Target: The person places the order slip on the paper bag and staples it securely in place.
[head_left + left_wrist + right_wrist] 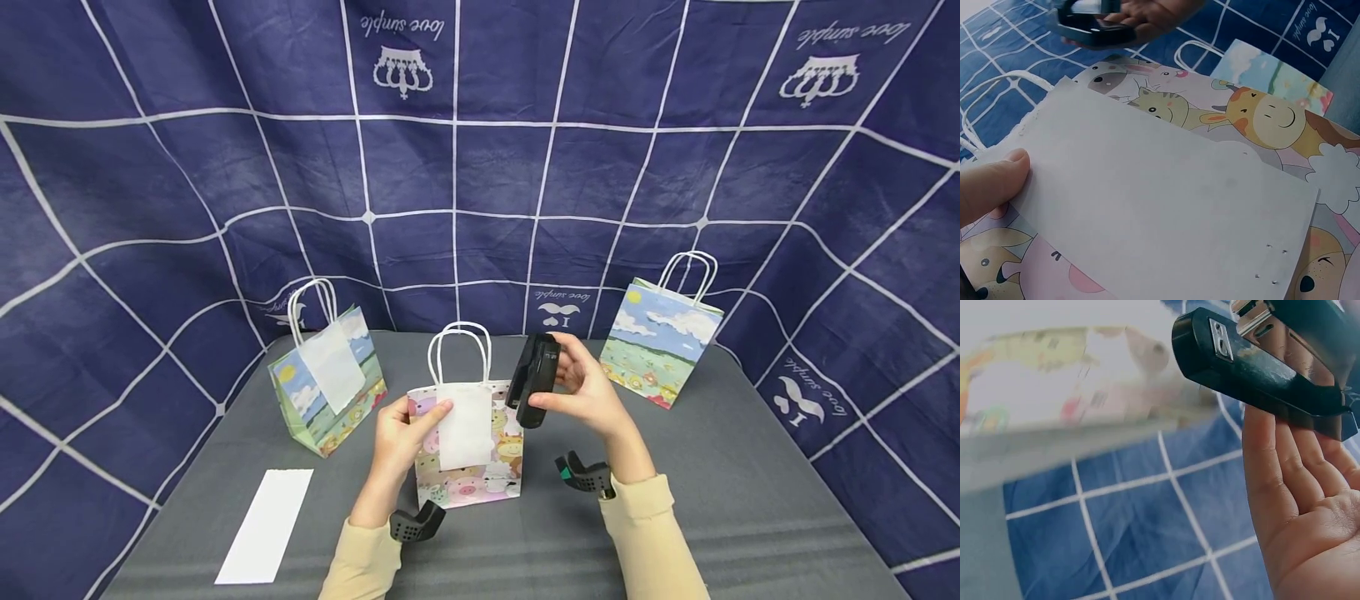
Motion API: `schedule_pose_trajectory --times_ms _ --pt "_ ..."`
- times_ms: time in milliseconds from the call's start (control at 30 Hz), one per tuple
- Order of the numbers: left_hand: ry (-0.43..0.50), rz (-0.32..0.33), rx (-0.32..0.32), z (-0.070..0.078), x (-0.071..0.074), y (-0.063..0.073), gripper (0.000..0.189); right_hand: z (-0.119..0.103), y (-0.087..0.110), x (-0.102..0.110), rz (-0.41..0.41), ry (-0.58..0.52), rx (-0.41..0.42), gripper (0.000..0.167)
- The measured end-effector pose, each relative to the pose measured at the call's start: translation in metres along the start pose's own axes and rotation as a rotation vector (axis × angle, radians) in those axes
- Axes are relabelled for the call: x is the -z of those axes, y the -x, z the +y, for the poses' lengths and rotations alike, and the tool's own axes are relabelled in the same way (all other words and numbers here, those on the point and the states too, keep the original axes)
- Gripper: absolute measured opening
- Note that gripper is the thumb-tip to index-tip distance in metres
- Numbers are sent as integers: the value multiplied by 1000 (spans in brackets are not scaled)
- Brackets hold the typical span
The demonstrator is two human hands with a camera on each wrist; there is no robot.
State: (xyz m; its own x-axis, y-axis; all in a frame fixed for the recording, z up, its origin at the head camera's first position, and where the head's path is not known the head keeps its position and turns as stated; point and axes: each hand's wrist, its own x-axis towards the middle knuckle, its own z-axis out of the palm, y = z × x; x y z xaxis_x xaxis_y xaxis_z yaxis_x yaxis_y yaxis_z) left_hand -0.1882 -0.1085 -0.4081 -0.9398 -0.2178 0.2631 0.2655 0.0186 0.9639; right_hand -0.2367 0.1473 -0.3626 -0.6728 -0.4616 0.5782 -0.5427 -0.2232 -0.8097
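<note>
A paper bag printed with cartoon animals [506, 467] stands at the middle of the table, its white handles up. A white paper [463, 433] lies against its front at the top edge. My left hand [397, 435] pinches the bag's left upper edge, thumb on the paper's edge. In the left wrist view, several small dark marks show near the paper's far end. My right hand [588, 396] grips a black stapler [536, 379] close to the bag's upper right corner. The stapler's jaws stand apart in the right wrist view, fingers [1300, 462] beneath its base.
At the left stands a landscape-print bag [367, 350] with a white paper [332, 367] over its front. Another landscape-print bag [660, 333] stands at the back right. A white paper strip [265, 527] lies front left on the grey table [750, 500]. Blue gridded cloth [495, 167] hangs behind.
</note>
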Motion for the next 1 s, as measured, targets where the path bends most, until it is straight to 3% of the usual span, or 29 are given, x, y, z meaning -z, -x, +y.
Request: schedule_pose_trajectory --times_ms 333,567,800,1000 --pt "-8 -28 -72 -3 1 0 13 -9 -25 -29 -22 111 -12 69" --pt "-18 -47 -106 -3 1 0 19 -15 -34 -44 37 217 -55 72" --pt "-23 -74 -122 -2 3 -1 29 -44 -43 -61 43 297 -83 66" --pt "-19 -83 -129 -1 3 0 27 -53 -50 -68 20 385 -138 68"
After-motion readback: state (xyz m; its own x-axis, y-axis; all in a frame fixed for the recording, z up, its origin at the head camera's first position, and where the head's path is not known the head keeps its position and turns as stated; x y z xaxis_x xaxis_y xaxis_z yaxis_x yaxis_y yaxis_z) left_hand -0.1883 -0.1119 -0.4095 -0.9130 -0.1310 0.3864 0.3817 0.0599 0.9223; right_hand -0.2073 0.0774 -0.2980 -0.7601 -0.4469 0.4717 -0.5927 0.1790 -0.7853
